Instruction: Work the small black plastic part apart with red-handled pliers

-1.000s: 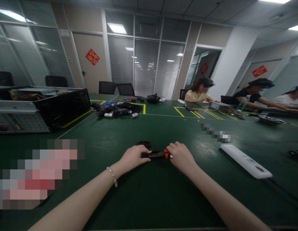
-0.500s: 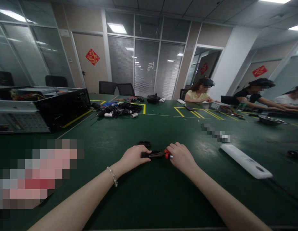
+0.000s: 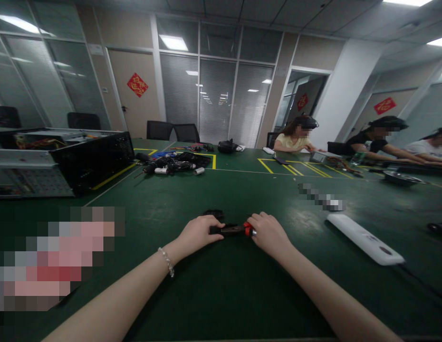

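Left hand [image 3: 201, 229]: nearly closed, we pinched a small black piece [image 3: 214, 230].
Right hand [image 3: 270, 232]: curled closed, we gripped red-handled dark-metal pliers [image 3: 235, 231].

Gold "福" on the far-right red sign [image 3: 385, 105], left red sign [image 3: 137, 85] not clearly legible

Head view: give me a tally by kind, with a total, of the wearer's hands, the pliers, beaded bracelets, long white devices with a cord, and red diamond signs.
Wearer's hands: 2 (left hand, right hand)
Pliers: 1
Beaded bracelet: 1
Long white device with a cord: 1
Red diamond signs: 3
Total: 8
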Demonstrator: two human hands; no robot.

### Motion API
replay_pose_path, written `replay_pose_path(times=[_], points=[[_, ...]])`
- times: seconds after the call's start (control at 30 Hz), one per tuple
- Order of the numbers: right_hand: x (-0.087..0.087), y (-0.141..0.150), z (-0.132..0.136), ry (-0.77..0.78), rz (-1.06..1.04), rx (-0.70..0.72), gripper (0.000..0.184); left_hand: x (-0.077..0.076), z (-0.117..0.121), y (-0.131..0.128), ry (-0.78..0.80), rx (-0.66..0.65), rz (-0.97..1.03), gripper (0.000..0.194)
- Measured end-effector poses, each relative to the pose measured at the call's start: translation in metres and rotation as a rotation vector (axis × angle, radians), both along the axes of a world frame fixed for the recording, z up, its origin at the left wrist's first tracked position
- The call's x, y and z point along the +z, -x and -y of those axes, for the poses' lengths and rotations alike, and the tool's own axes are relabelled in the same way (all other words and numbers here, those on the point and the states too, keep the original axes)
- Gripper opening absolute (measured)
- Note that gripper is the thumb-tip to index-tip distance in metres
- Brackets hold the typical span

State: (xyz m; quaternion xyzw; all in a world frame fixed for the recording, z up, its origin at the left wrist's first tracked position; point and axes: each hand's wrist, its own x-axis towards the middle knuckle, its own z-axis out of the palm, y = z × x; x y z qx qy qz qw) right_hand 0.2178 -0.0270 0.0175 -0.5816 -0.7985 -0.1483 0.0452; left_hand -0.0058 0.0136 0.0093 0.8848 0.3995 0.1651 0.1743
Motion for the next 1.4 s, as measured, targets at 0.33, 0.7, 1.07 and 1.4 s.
replay_pose_path(times=[0.33, 0.7, 1.07, 1.4], points=[[0.0029, 0.0004, 0.0018, -0.023, 0.035, 0.019, 0.026, 0.0018, 0.0014, 0.0008, 0.025, 0.011, -0.017, 0.035], [0.0058, 0.0007, 0.0023, -0.026, 0.056, 0.031, 0.026, 0.0022, 0.0016, 0.0, 0.027, 0.006, -0.008, 0.035], [0.0054, 0.0015, 0.0027, 0.02, 0.037, -0.001, 0.026, 0.0025, 0.0018, 0.0007, 0.014, 0.001, -0.005, 0.034], [0.0051, 0.0009, 0.0011, 0.005, 0.04, 0.01, 0.028, 0.004, 0.0032, 0.0005, 0.038, 0.014, -0.02, 0.035]])
